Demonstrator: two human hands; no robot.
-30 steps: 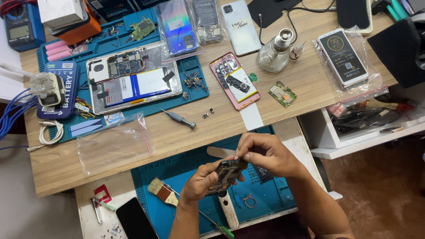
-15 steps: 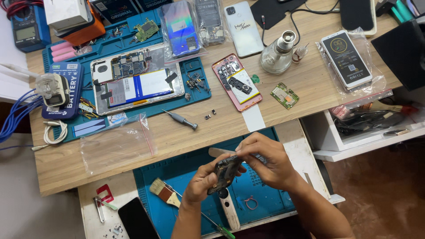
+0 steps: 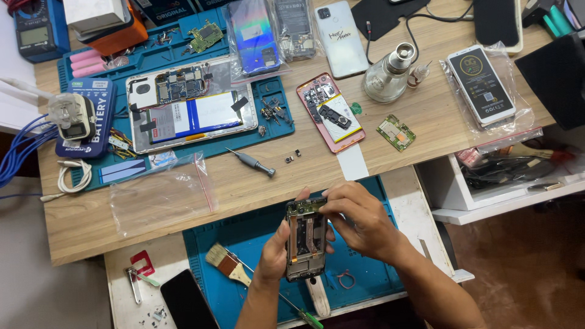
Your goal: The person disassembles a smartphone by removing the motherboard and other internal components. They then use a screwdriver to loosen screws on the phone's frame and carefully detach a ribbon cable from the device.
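My left hand [image 3: 275, 251] grips an opened phone body [image 3: 305, 239] by its left side, holding it upright over the blue work mat [image 3: 244, 237] with its inner frame facing me. Fingers of my right hand [image 3: 358, 218] pinch the phone's upper right corner near the camera area. A small screwdriver [image 3: 251, 162] lies on the wooden table above, with tiny loose parts [image 3: 292, 157] beside it. An opened pink phone [image 3: 331, 119] and a green circuit board [image 3: 396, 132] rest further up on the table.
An opened tablet [image 3: 190, 111] lies on a second blue mat. A brush [image 3: 226, 264], a dark phone [image 3: 188, 300] and a green-handled screwdriver [image 3: 304, 314] lie near me. A glass bottle [image 3: 388, 77], bagged phones [image 3: 481, 84], empty plastic bag [image 3: 161, 195], cables [image 3: 18, 152] and a multimeter [image 3: 38, 27] surround.
Both hands have turned the phone body from tilted and edge-on to upright with its inside facing me. My right fingers moved to its top corner.
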